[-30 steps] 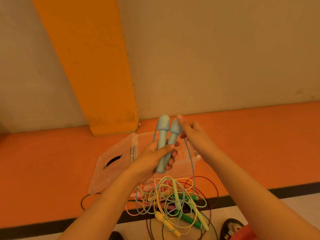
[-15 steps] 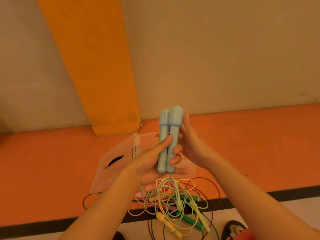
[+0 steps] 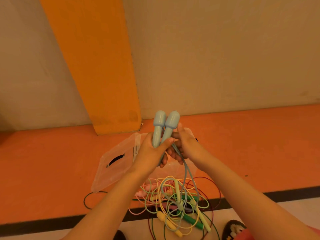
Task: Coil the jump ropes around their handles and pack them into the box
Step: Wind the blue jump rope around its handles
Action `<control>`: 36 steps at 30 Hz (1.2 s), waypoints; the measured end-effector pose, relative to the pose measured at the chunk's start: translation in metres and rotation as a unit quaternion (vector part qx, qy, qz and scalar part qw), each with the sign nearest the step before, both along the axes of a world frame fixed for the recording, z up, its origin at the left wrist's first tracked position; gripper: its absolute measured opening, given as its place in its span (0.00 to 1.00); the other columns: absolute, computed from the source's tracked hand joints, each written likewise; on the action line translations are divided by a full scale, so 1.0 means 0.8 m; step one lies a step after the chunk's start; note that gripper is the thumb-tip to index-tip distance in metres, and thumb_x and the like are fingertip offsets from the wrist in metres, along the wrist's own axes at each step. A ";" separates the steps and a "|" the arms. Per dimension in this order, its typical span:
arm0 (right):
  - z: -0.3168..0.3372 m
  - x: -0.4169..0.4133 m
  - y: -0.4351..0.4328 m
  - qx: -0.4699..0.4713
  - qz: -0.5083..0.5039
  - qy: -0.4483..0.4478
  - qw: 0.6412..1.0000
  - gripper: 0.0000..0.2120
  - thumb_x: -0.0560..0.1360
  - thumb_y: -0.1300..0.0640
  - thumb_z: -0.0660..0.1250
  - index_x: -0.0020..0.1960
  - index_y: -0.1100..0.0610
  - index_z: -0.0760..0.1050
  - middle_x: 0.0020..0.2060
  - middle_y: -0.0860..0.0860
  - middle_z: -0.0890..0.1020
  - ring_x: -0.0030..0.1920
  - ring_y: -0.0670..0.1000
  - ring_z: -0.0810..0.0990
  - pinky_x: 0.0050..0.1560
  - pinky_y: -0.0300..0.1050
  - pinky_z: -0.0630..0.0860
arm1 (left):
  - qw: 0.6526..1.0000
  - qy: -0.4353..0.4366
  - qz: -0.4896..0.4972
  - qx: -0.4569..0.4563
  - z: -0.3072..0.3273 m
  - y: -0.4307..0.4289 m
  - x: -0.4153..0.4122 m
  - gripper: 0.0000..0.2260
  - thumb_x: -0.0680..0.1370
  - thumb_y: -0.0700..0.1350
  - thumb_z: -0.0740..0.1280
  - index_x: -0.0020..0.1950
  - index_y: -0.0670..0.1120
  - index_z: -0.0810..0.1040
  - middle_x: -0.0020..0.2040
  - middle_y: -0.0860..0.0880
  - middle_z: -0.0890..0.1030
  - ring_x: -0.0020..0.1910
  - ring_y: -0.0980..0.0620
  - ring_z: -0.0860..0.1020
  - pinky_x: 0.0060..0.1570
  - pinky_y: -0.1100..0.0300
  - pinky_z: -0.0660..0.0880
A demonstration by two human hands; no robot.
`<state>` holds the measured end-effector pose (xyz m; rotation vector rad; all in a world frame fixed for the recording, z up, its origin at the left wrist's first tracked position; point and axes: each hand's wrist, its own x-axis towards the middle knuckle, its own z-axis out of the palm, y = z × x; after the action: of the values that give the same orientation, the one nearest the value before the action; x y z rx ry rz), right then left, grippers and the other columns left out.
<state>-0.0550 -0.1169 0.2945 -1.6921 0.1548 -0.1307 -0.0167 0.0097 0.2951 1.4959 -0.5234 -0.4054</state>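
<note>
Change, handles: the two blue handles point(image 3: 163, 126) stood straight and parallel half a second ago; now they lean right, heads side by side, shafts meeting low in the left hand.
Change, right hand: it lay flat against the handles with fingers pointing up; now it sits lower, fingers curled under.
Left hand point(image 3: 151, 150): wrapped round both handle shafts, thumb across the front.
Right hand point(image 3: 187, 147): it seems to grip the blue cord point(image 3: 185, 172) just below the handles, though the left hand partly hides its fingers.
Blue cord: hangs from the right hand's fingers down into the rope pile; none of it is wound on the handles that I can see.
Rope pile point(image 3: 174, 203): loose tangle of pink, yellow, green, pale green and dark red ropes on the floor near the person, under the forearms.
Box point(image 3: 190, 169): clear plastic, on the orange floor just behind the hands, touching the far edge of the pile.
Lid point(image 3: 115, 170): clear, with a dark handle slot, lying open to the box's left.
Surface: orange floor band point(image 3: 52, 161), then a black stripe point(image 3: 43, 224), then pale floor nearest the person.
Room: beige wall point(image 3: 225, 58) with an orange pillar point(image 3: 97, 66) meeting the floor behind the box.
Edges: a dark shoe point(image 3: 233, 228) at the lower right, beside the pile.
Open room: bare orange floor left of the lid and right of the box.
</note>
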 end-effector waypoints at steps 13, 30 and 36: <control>0.004 -0.014 0.006 -0.122 0.032 0.012 0.992 0.24 0.83 0.46 0.46 0.39 0.55 0.73 0.24 0.52 0.75 0.20 0.49 0.67 0.24 0.39 0.66 | 0.991 0.119 -0.002 -0.053 0.001 0.006 0.009 0.05 0.78 0.43 0.66 0.46 0.43 0.72 0.29 0.49 0.71 0.21 0.55 0.66 0.20 0.66 0.62; 0.010 -0.018 -0.044 -0.325 -0.033 -0.090 0.941 0.06 0.73 0.57 0.71 0.39 0.51 0.78 0.28 0.49 0.78 0.30 0.46 0.75 0.34 0.47 0.70 | 0.988 0.078 0.042 0.130 -0.026 0.024 0.040 0.04 0.80 0.42 0.64 0.47 0.45 0.70 0.30 0.49 0.67 0.22 0.56 0.61 0.24 0.65 0.58; 0.016 -0.014 -0.040 -0.320 -0.022 -0.189 0.928 0.01 0.73 0.61 0.70 0.45 0.58 0.80 0.37 0.43 0.77 0.39 0.40 0.74 0.40 0.35 0.67 | 0.960 0.118 -0.174 0.186 -0.017 0.028 0.023 0.03 0.80 0.44 0.64 0.48 0.46 0.71 0.29 0.52 0.68 0.23 0.56 0.62 0.22 0.65 0.60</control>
<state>-0.0660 -0.1490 0.3077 -2.2734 -0.1599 -0.5894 0.0017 0.0321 0.2819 1.6860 -0.5401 -0.9894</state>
